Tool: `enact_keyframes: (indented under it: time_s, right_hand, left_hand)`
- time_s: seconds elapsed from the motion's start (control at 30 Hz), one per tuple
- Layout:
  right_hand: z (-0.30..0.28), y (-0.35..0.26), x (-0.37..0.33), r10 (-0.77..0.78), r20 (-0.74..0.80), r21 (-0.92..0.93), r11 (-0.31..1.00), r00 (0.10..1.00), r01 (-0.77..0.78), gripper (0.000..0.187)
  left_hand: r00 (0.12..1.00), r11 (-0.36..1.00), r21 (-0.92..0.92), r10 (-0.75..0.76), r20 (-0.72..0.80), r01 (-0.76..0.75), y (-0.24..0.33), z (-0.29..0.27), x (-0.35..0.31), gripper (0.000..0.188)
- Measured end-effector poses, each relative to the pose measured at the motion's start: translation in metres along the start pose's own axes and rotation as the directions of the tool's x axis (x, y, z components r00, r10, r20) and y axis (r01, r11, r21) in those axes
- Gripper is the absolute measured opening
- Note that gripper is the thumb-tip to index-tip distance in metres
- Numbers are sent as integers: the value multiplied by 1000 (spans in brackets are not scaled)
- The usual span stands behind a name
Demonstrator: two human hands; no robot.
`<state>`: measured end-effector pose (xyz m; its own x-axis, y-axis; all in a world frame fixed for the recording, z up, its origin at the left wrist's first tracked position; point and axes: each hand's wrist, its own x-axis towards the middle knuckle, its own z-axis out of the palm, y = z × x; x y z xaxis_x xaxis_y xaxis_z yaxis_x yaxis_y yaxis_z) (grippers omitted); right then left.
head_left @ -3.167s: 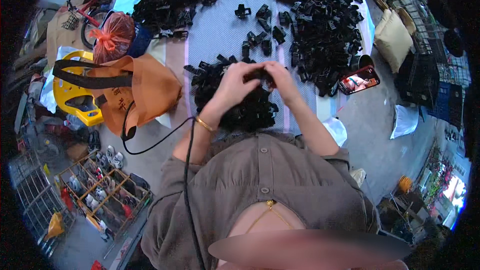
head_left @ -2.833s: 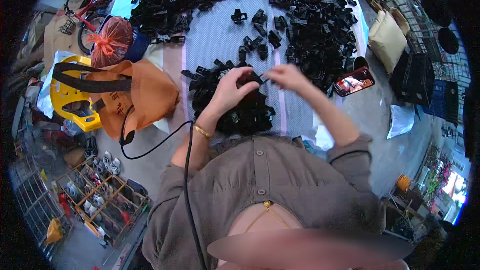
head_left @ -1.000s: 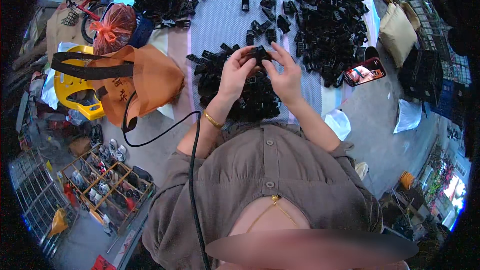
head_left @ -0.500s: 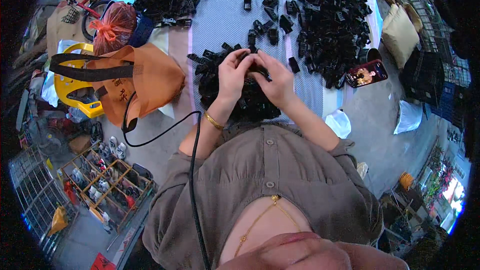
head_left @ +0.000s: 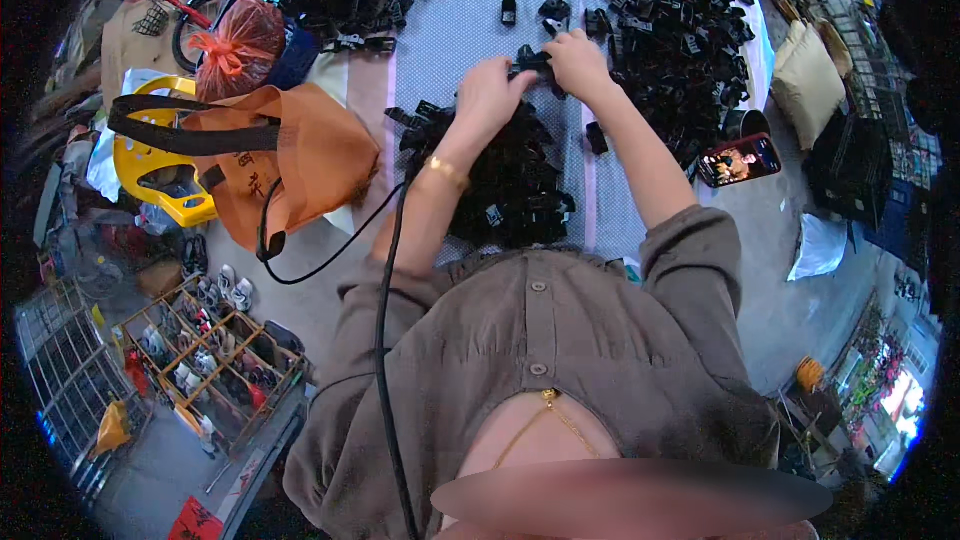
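Small black plastic clips lie in a near pile (head_left: pixel 510 190) close to my body, with several loose ones beyond it. Over the far edge of this pile, my left hand (head_left: pixel 488 98) has its thumb and fingers curled around black clips (head_left: pixel 530 62). My right hand (head_left: pixel 578 65) reaches a little farther, its fingers bent down and closed on the same small group. The backs of both hands partly hide what they grip. One single clip (head_left: pixel 508 10) lies apart on the patterned cloth (head_left: pixel 450 25).
Larger heaps of black clips (head_left: pixel 670 50) cover the table's right and far sides. A lit phone (head_left: pixel 740 160) rests at the right edge. At left are an orange bag (head_left: pixel 325 160), a yellow plastic stool (head_left: pixel 135 165) and a shoe rack (head_left: pixel 210 350). A black cable (head_left: pixel 385 340) crosses my left arm.
Both hands have moved away from my body, from over the near pile to the loose clips beyond it. They were together at the fingertips; now they are slightly apart.
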<state>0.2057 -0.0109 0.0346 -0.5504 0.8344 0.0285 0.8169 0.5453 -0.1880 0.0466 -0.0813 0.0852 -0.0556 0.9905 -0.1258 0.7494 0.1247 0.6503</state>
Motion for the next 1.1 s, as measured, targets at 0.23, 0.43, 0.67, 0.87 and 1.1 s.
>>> enact_keyframes:
  time_s: [0.23,0.43,0.67,0.87,1.1]
  right_hand:
    - [-8,-10,-2,142,32,102,984,989,-144,13]
    - [-5,-4,-26,311,-263,530,838,913,-133,34]
    - [-50,-48,-72,411,35,950,271,911,-158,22]
    - [-64,-77,-97,424,-113,880,463,899,-108,14]
    - [-75,-93,-111,333,-250,694,717,909,-71,28]
  left_hand:
    - [998,981,187,54,-31,-47,-20,55,50,43]
    - [965,938,-301,96,-243,-169,-27,44,35,32]
    - [977,306,-932,23,214,197,-10,5,-20,29]
    - [960,371,-902,84,268,220,-12,-8,-39,29]
    - [946,169,-932,-20,323,322,6,3,-63,34]
